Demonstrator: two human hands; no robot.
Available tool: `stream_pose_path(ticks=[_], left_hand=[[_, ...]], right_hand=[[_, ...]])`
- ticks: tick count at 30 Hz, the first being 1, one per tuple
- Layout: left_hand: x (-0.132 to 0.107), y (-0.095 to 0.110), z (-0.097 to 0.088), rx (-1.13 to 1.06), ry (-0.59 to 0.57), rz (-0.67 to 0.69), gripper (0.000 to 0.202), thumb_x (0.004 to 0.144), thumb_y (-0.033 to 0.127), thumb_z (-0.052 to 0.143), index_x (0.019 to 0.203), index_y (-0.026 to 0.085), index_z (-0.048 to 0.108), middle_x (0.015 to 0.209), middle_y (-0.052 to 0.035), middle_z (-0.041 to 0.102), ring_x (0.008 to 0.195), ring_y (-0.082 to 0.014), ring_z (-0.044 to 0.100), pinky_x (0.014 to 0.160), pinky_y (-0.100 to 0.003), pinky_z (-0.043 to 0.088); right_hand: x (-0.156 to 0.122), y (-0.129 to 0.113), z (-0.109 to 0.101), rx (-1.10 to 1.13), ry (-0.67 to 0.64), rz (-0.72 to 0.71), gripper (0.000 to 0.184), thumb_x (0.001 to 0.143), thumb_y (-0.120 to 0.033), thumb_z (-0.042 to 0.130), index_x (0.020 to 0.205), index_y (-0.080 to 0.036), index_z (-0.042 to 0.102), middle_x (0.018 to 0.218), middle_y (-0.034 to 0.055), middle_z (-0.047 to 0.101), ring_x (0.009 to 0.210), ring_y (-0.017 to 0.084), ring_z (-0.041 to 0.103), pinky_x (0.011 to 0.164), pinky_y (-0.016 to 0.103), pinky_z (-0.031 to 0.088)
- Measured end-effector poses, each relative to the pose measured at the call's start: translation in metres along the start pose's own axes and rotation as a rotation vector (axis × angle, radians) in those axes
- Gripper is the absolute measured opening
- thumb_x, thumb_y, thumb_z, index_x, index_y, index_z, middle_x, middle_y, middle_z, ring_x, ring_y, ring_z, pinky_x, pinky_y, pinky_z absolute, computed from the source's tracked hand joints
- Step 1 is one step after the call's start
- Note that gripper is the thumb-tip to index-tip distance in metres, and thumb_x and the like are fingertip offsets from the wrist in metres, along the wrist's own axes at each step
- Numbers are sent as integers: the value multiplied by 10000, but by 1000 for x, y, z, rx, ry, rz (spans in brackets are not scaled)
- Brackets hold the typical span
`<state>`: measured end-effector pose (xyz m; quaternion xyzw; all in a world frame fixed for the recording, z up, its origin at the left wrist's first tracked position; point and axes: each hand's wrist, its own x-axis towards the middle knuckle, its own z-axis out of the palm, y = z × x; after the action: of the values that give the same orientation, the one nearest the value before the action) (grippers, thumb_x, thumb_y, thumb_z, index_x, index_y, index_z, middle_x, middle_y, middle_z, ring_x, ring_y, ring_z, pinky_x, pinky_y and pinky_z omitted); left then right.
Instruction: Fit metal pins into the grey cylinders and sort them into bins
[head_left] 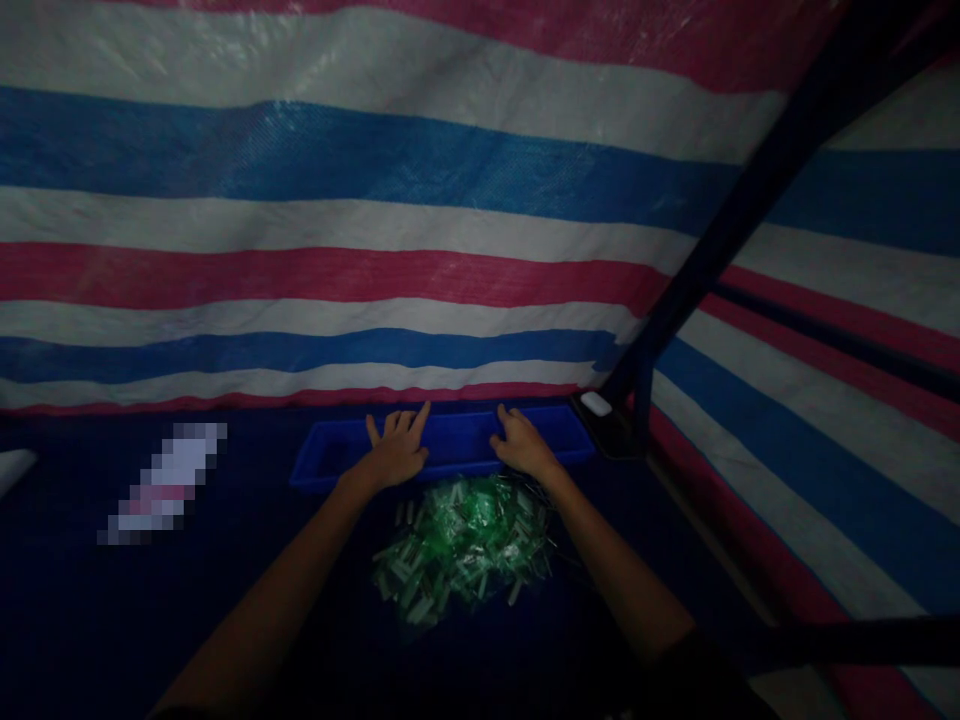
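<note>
The long blue tray [461, 432] lies beneath both hands; at its right end, a dark tray [624, 437] holds a white case [596, 403]. Left of the blue tray, a blurred pale item [171, 475]; in front, a heap of green-and-white packets [469, 540]. Left hand [394, 450] — fingers splayed, released; right hand [523, 445] — thumb and forefinger parted, gripping nothing.

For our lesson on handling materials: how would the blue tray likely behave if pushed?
The tray is probably stiff, since its rim runs nearly straight. Being long and low, it seems apt to slide rather than tip. It may be light, as it looks hollow and open-topped.
</note>
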<state>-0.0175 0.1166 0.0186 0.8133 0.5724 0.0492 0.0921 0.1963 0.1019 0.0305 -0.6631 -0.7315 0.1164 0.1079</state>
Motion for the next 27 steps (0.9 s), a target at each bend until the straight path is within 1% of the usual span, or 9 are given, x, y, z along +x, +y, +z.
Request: stream_pose_path(ticks=[3,5,8,10,15,18,23,25,27], left_hand=[[-7,1,-9,-1,50,35,639,815,338,354,1401,193,144,1377,-146,327,1291,-337,197,955,-675,83],[-18,5,-19,-4,204,58,609,838,402,348,1388,188,195,1386,-139,315,1303,-330,169,987,-631,107],[-46,17,-32,-77,464,63,517,860,404,342,1323,174,329,1275,-129,438,1227,-283,317,1002,-506,240],[-69,26,-33,-159,503,104,421,872,385,330,1217,175,448,1139,-100,529,1100,-235,448,949,-402,345],[-100,35,-8,-283,297,100,332,798,461,458,966,205,588,851,-30,609,791,-187,581,726,-309,447],[-96,29,8,-384,246,122,290,749,439,527,890,202,613,789,-13,605,727,-166,575,683,-286,436],[-93,26,9,-616,411,118,192,793,313,459,771,165,580,642,19,549,575,-108,506,549,-220,399],[-99,31,5,-619,539,143,188,814,297,440,805,159,567,635,21,535,553,-101,487,533,-215,397],[-106,35,1,-506,620,271,176,830,260,432,838,158,576,710,-2,558,621,-108,512,592,-222,422]], right_hand=[[-6,-1,-10,-35,31,-10,559,811,-296,446,1286,-12,370,1136,211,553,1053,252,534,879,311,398],[-18,0,-20,-15,167,-2,526,836,-370,422,1261,-59,411,1076,181,591,988,252,563,842,332,414],[-45,3,-29,72,464,-11,435,866,-373,368,1191,-109,484,1016,131,611,953,220,562,854,326,405],[-64,2,-27,129,532,-94,370,866,-337,373,1117,-122,540,948,102,624,925,200,557,863,315,398],[-100,-18,-2,195,383,-333,248,816,-301,479,980,-172,612,835,52,638,850,193,548,828,338,403],[-113,-30,16,296,441,-358,220,826,-280,460,947,-181,615,802,45,639,812,181,548,789,331,409],[-124,-46,23,423,495,-344,228,831,-311,439,867,-188,627,757,46,638,747,170,553,749,310,413],[-121,-55,20,571,424,-278,289,833,-387,424,857,-177,621,690,30,618,675,156,552,675,283,423],[-115,-64,16,785,298,-219,381,837,-462,374,795,-162,606,612,11,580,588,138,538,574,252,414]])
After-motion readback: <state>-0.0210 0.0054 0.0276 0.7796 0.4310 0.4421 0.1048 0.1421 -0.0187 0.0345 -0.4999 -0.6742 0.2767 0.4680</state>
